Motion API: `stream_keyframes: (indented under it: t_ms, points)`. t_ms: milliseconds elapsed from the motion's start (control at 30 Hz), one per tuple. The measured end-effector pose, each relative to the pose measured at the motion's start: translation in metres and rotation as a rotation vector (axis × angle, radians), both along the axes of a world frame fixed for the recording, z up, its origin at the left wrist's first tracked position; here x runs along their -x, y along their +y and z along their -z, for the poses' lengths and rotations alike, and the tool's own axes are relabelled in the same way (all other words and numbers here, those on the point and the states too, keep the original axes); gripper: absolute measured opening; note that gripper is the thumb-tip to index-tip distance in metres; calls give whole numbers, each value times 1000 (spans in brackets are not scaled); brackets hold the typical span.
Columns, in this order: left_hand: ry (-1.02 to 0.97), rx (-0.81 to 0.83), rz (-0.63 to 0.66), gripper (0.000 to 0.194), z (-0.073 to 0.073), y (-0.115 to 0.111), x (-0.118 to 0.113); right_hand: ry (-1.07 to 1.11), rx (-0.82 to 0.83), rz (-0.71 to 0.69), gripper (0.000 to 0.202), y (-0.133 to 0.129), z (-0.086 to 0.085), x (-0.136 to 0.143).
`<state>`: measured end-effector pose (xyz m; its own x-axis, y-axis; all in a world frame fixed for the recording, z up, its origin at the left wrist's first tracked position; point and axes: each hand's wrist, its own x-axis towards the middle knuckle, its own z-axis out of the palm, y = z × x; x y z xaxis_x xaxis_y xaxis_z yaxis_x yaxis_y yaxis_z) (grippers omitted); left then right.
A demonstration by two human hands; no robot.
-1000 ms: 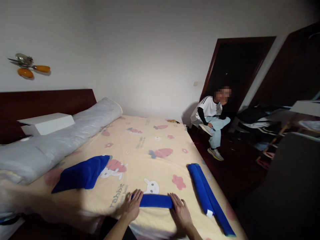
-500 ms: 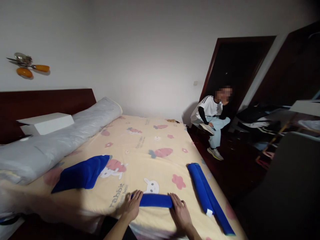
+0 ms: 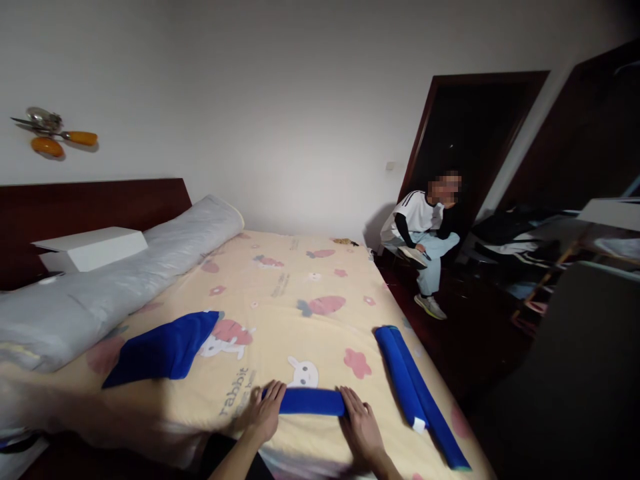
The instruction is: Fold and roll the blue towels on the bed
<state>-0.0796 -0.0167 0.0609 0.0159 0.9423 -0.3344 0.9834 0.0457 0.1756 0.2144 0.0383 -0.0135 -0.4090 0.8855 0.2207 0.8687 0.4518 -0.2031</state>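
A folded blue cloth strip (image 3: 313, 401) lies crosswise near the front edge of the bed. My left hand (image 3: 267, 410) grips its left end, fingers together over the top. At the right end, my right hand (image 3: 361, 420) has its fingers closed on the same strip. To the right lie two long blue folded cloths (image 3: 417, 393) side by side, one with a white tag. A loosely spread blue cloth (image 3: 163, 348) rests on the left part of the bed.
The patterned bedsheet (image 3: 280, 307) covers the bed. Along the headboard lie a grey rolled bundle (image 3: 105, 293) and a white box (image 3: 95, 250). A seated person (image 3: 417, 220) is beyond the bed's right corner. Dark furniture (image 3: 565, 373) stands at right.
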Motion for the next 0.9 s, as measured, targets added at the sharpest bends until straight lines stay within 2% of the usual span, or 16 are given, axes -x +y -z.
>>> stream_keyframes:
  t_ms: [367,533,733,900]
  points:
    - [16,-1,-3,98,-1,-1,-1,9,37,6,61,-3,-7,2]
    - [25,9,-8,96,-2,-1,-2,-9,74,22,61,-5,-15,3]
    - [21,19,-5,99,-4,0,-2,-22,135,-45,61,-4,-37,2]
    - [14,8,6,93,-2,-1,0,-61,238,-51,68,-1,-69,5]
